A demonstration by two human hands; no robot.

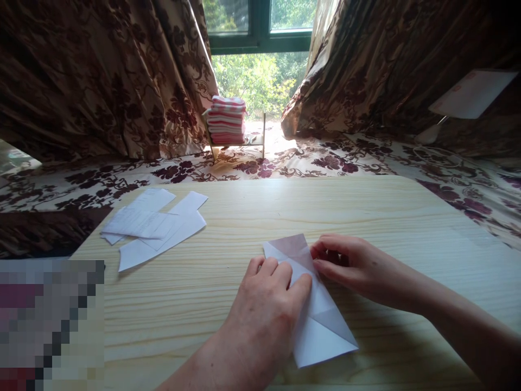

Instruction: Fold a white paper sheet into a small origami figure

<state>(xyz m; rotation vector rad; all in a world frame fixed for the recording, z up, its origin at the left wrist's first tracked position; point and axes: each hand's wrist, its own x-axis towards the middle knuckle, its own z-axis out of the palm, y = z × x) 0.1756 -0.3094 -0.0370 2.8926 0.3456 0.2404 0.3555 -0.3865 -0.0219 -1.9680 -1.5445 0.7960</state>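
Observation:
A white sheet of paper (328,317) with crease lines lies at a slant on the table, its near end pointing to the lower right. My left hand (266,304) rests on the paper with curled fingers, pressing it against the tabletop; its fingertips are partly hidden. At the paper's right edge, my right hand (358,263) has thumb and index finger pinched together, close to the upper part of the sheet. The other fingers of that hand curl inward.
On the pale wooden table (195,320), several loose paper pieces (163,222) overlap at the left. A pixelated patch (44,326) covers the lower left corner. Beyond the table, a small stand (256,143) holds folded striped cloths (227,120). A lamp (472,95) is at right.

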